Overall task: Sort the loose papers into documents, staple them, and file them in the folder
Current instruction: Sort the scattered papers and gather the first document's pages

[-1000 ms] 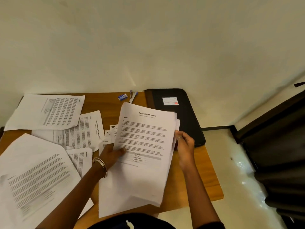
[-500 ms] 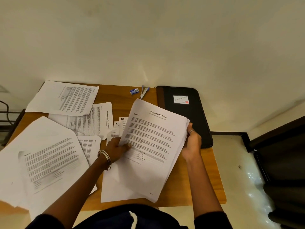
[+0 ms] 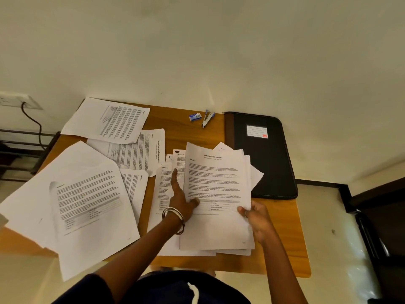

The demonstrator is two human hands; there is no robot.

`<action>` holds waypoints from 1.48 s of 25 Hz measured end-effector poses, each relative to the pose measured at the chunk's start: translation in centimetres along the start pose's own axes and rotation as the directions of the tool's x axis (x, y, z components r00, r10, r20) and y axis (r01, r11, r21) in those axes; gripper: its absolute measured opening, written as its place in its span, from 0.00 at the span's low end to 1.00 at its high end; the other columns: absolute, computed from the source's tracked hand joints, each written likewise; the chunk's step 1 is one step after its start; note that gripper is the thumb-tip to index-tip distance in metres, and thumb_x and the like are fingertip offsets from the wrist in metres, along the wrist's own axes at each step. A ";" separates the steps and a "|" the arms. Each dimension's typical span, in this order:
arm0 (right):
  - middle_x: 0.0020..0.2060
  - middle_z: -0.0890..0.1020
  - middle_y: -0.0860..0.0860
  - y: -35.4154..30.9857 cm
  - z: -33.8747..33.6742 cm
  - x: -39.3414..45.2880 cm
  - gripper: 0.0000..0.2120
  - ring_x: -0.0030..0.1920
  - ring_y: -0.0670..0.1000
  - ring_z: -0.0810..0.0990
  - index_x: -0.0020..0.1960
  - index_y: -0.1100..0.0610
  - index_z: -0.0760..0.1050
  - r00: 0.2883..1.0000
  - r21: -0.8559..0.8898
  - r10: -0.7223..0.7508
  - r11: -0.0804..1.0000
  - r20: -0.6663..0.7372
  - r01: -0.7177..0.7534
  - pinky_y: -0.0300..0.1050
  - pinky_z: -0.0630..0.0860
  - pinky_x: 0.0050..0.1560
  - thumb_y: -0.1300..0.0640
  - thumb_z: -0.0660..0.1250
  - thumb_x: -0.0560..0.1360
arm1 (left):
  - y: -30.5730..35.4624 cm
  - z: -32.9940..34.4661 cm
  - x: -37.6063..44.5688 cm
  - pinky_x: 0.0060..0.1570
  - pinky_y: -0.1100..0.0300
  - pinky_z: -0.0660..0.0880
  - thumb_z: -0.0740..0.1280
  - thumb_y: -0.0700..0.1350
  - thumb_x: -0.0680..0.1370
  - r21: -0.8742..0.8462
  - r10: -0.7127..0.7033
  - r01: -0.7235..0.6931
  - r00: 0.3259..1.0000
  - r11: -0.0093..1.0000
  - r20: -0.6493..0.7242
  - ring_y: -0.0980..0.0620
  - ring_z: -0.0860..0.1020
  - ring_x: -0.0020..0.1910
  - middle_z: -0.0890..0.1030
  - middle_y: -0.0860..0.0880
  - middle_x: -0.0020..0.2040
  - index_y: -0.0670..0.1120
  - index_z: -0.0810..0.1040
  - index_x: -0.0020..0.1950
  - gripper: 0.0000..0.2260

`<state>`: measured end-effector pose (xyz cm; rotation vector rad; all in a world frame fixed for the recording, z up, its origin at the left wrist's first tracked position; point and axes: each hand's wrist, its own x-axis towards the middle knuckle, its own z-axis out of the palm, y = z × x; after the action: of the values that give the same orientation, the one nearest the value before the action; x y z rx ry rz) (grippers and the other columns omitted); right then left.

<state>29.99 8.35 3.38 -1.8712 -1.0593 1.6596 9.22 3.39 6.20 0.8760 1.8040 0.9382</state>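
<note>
Top sheet of the paper stack [image 3: 215,194] reads "Sample Health Report" w/ a "Section 1" heading; body text too small to read. Right hand [image 3: 256,218] pinches the stack's lower right edge, fingers curled on it (ring on one finger). Left hand [image 3: 180,197] lies on the stack's left side: thumb on the top sheet, index finger straight, pointing away along a sheet marked "Section". Loose sheets [image 3: 92,194] spread over the left half of the wooden surface [image 3: 282,238], several overhanging its near-left edge. Black folder [image 3: 263,163] w/ white label sits at far right, partly under the stack's corner, its right side past the surface edge. Stapler [image 3: 207,118] and staple box [image 3: 195,116] lie just beside each other at the far edge, bare wood round them.
</note>
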 end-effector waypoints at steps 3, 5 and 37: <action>0.57 0.80 0.53 -0.2 -0.7 -0.3 0.15 0.58 0.55 0.78 0.62 0.57 0.74 0.973 -0.039 -0.140 0.990 -0.186 0.135 0.50 0.76 0.55 0.64 0.66 0.77 | -0.8 -0.1 0.2 0.56 0.45 0.76 0.69 0.42 0.74 0.167 -0.068 0.052 0.994 0.985 0.090 0.45 0.76 0.57 0.74 0.48 0.63 0.49 0.60 0.70 0.27; 0.56 0.79 0.51 -0.8 -1.1 -1.0 0.15 0.59 0.52 0.77 0.63 0.54 0.72 0.931 0.017 -0.268 0.960 -0.249 0.280 0.49 0.76 0.56 0.64 0.65 0.77 | -0.1 -0.2 0.2 0.51 0.49 0.78 0.66 0.45 0.76 0.305 0.011 -0.004 1.000 0.952 -0.020 0.44 0.79 0.51 0.80 0.46 0.56 0.45 0.70 0.60 0.14; 0.57 0.79 0.55 2.3 -4.7 -0.4 0.16 0.55 0.53 0.77 0.63 0.59 0.74 0.764 0.295 0.003 0.923 -0.645 0.246 0.53 0.75 0.58 0.69 0.64 0.76 | -5.7 -0.6 4.6 0.66 0.44 0.65 0.66 0.57 0.74 0.896 -0.035 -0.044 0.997 0.443 0.066 0.39 0.63 0.70 0.63 0.42 0.70 0.47 0.52 0.75 0.36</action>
<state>35.13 7.43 2.81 -1.8427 -0.5213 0.9231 6.03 4.58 -0.31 1.5289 2.2160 -0.2076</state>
